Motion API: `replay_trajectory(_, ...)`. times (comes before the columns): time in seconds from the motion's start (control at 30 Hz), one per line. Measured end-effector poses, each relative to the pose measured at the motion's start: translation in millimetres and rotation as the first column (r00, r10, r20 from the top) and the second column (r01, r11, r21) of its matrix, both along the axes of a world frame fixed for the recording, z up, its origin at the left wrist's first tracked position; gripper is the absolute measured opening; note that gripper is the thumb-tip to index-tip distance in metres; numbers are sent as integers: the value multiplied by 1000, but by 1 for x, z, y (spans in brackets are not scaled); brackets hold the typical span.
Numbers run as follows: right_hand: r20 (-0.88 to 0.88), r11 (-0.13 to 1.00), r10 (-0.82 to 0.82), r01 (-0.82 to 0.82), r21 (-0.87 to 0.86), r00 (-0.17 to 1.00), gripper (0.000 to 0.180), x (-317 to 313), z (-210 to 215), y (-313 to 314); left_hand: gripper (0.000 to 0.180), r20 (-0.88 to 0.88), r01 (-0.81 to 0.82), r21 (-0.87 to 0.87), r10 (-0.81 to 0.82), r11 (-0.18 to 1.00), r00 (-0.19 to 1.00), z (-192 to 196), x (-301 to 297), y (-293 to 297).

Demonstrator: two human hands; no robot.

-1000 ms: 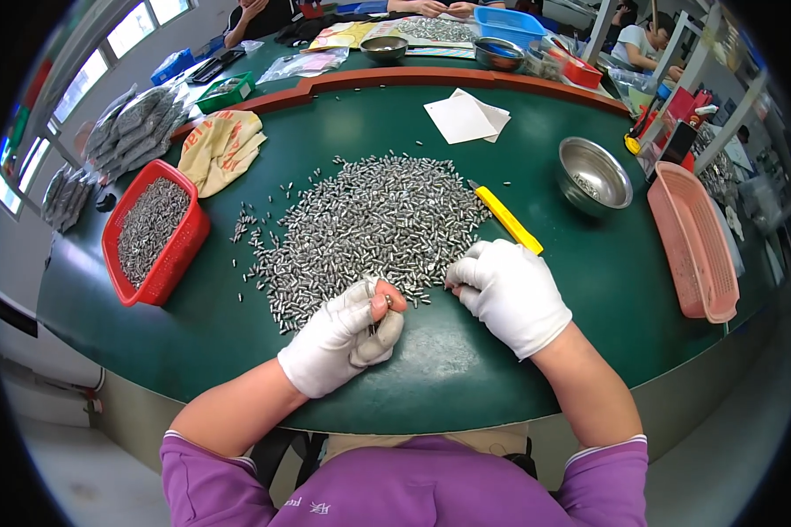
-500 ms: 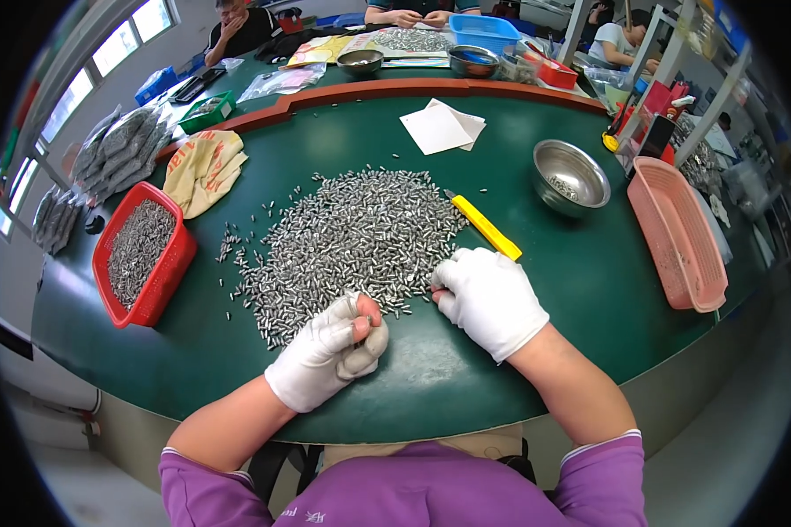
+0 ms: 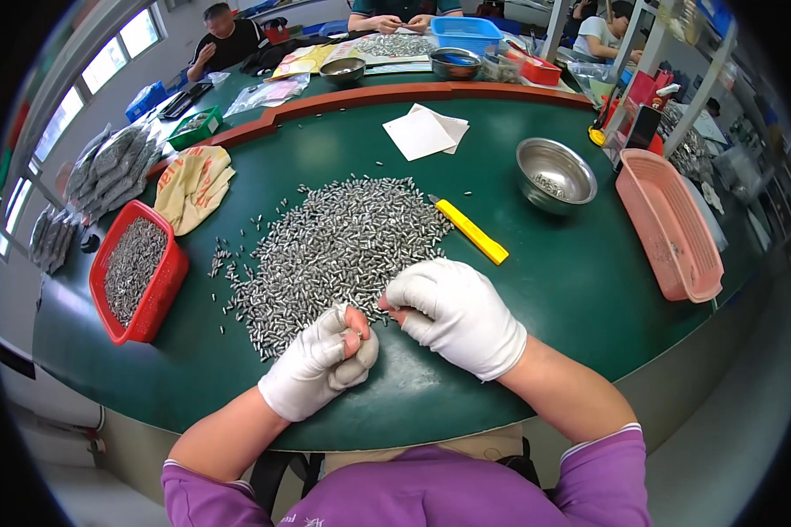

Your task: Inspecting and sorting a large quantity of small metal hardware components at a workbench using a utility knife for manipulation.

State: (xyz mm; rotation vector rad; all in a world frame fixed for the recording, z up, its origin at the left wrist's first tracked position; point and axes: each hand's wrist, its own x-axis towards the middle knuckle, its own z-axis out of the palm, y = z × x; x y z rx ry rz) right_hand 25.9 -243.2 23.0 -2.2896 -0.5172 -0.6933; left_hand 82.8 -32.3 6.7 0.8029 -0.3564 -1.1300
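Observation:
A broad pile of small silvery metal pins (image 3: 343, 237) lies on the green table in front of me. My left hand (image 3: 321, 362), in a white glove with bare thumb and fingertip, is closed at the pile's near edge. Its thumb and forefinger pinch something too small to make out. My right hand (image 3: 457, 316), gloved likewise, is just to the right with its fingers curled and tips together by the pile's near right edge. Whatever lies between those fingertips is hidden. Beyond it rests a yellow utility knife (image 3: 472, 232).
A red basket (image 3: 171, 279) full of metal parts stands at left, beside a cloth bag (image 3: 195, 189). White cards (image 3: 417, 133) lie at the back. To the right are a steel bowl (image 3: 580, 183) and a pink basket (image 3: 668, 228). Past the red-brown table rim (image 3: 360, 93), other people sit.
My right hand has moved left and slightly toward me, closer to my left hand. The left hand keeps its pinch. The whole view has shifted a little.

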Motion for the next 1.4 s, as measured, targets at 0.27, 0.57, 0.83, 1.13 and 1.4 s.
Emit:
replay_trajectory(0.27, -8, 992, 99, -98, 83, 995, 17, -1, 1, 2, 25, -60, 29, 11, -28, 1000, 998, -2, -2, 2)
replay_trajectory(0.57, -36, 980, 195, -194, 39, 980, 16, -1, -3, 7, 23, -48, 14, 109, -9, 994, 999, -1, -4, 2)
replay_trajectory(0.83, -85, 984, 175, -172, 38, 981, 15, -3, -3, 7, 16, -79, -11, 100, 19, 995, 997, 0, -4, 2)
replay_trajectory(1.13, -51, 985, 161, -157, 68, 986, 19, -2, -5, 7, 19, -46, 0, 55, 3, 999, 999, -2, 0, 2)
replay_trajectory(1.4, 8, 994, 113, -113, 7, 994, 19, -2, -5, 6, 24, -56, 6, 18, -5, 1000, 998, 0, 0, 0)
